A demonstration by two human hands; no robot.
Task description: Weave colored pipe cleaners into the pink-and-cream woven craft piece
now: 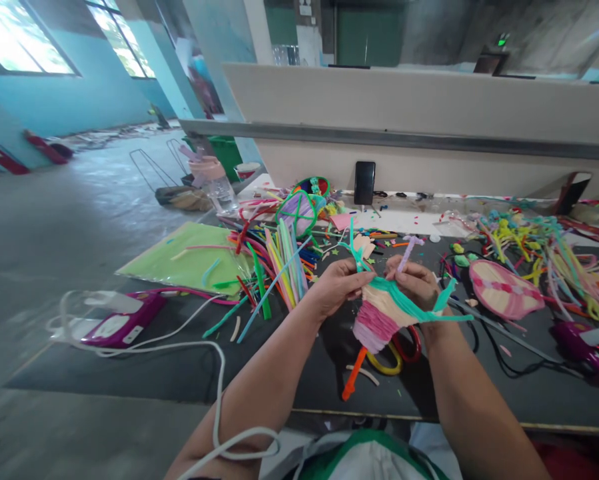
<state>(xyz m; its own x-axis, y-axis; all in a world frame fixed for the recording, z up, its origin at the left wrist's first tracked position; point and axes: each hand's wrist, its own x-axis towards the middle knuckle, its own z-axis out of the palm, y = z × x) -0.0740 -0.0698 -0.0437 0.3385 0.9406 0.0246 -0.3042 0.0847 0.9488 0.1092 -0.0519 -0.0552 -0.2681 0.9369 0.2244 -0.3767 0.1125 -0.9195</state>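
Both hands are over the dark table, holding a flat craft piece (379, 313) made of rows of fuzzy pipe cleaners. It is teal along the top, then cream, pink and lilac. Loose teal ends stick out at its upper left and right, and an orange stem (354, 377) points down from its lower tip. My left hand (340, 288) pinches the upper left edge between thumb and fingers. At the upper right, my right hand (415, 281) has closed fingers on the piece, with a bent lilac pipe cleaner (408, 253) rising from them. Yellow and red scissor handles (386, 361) lie partly hidden underneath.
Pipe cleaner bundles (285, 263) and a green plastic packet (189, 257) lie left. A phone (364, 183) leans on the back panel. Right are a pink oval craft piece (505, 288) and tangled pipe cleaners (544, 250). A white cable (221, 373) crosses near my left arm.
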